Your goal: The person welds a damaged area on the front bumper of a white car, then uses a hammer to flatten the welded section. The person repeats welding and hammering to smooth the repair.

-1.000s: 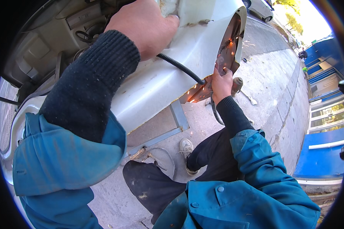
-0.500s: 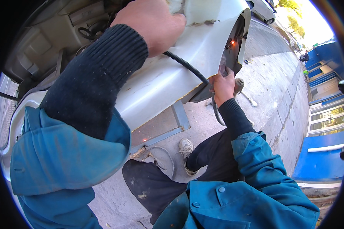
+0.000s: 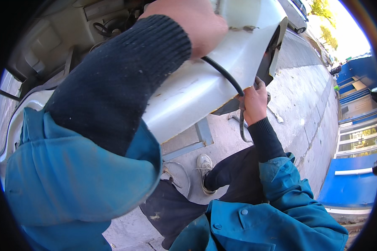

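While white panel [image 3: 184,98] gleams, brown-scuffed, right fingers [image 3: 260,83] curl, hold unclear; left hand [image 3: 190,25] hides its fingers.

Head-worn over there, the fisheye looks steeply down, close above the near edge of the white panel [image 3: 192,91], pavement [image 3: 308,98] beyond.

The ground is formed by pale grey concrete paving [image 3: 301,106], crossed by thin dark seams; farther off, a darker grey stretch [image 3: 297,50] is seen, with a silver parked car [image 3: 294,16] partly shown. On the right, the paving is bordered by bright blue wall panels [image 3: 349,190], a long white bar [image 3: 354,172] being set across the lowest, below white-framed windows [image 3: 358,140]. Yellow-green leafy trees [image 3: 321,11] are backed by a glaring white sky [image 3: 352,31].
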A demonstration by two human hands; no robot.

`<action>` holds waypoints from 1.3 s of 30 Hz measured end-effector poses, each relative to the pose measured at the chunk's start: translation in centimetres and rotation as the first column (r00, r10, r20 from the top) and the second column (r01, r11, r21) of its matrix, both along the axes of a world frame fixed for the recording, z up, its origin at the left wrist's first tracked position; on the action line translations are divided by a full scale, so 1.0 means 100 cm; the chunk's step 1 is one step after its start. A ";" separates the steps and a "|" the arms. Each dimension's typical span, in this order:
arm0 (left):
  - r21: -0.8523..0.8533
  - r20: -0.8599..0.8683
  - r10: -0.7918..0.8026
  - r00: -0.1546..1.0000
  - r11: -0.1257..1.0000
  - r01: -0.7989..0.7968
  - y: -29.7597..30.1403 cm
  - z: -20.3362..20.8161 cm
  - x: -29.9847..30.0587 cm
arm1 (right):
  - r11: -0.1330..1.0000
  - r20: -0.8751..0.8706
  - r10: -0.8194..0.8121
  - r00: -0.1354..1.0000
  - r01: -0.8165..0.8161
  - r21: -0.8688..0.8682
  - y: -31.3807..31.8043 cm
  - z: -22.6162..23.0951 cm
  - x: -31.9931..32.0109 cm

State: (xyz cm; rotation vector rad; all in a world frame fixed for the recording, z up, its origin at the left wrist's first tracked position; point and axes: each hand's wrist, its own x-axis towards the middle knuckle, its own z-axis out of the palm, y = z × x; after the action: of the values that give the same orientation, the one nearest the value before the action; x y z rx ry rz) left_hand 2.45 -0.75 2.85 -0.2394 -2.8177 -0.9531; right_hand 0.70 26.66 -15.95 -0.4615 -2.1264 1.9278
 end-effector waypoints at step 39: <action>0.002 0.022 0.157 0.987 0.988 -0.157 0.017 0.017 0.020 | 0.724 0.274 0.665 0.695 -0.509 -0.466 0.013 0.015 0.006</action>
State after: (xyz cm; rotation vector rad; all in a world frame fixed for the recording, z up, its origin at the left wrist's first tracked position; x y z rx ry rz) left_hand 4.40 0.94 4.51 -0.0055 -2.8041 -0.9312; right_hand 1.30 27.98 -14.46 -0.2736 -2.4012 2.8533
